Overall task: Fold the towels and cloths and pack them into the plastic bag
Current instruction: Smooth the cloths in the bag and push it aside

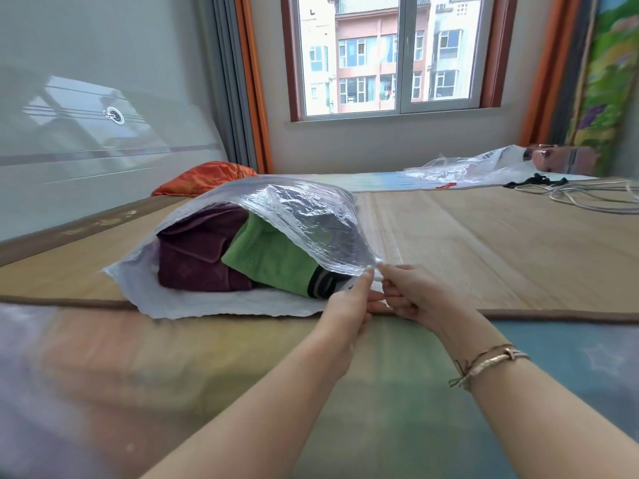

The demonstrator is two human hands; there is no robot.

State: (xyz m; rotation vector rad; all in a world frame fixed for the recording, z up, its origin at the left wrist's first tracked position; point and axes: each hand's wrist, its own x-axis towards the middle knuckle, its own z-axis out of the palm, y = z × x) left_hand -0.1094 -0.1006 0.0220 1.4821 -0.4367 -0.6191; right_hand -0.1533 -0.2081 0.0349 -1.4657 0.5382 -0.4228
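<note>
Plastic bag (pixel 304 216) looks thin, limp, slippery; towels (pixel 207 257) inside look soft and light. I note left hand (pixel 349 305) and right hand (pixel 411 292) fingers pinching its mouth corner, the best hold.

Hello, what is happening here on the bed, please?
A person is packing cloths into a clear plastic bag lying on a woven mat. A folded purple towel and a green cloth are already inside. The left hand and the right hand pinch the bag's open corner.
</note>
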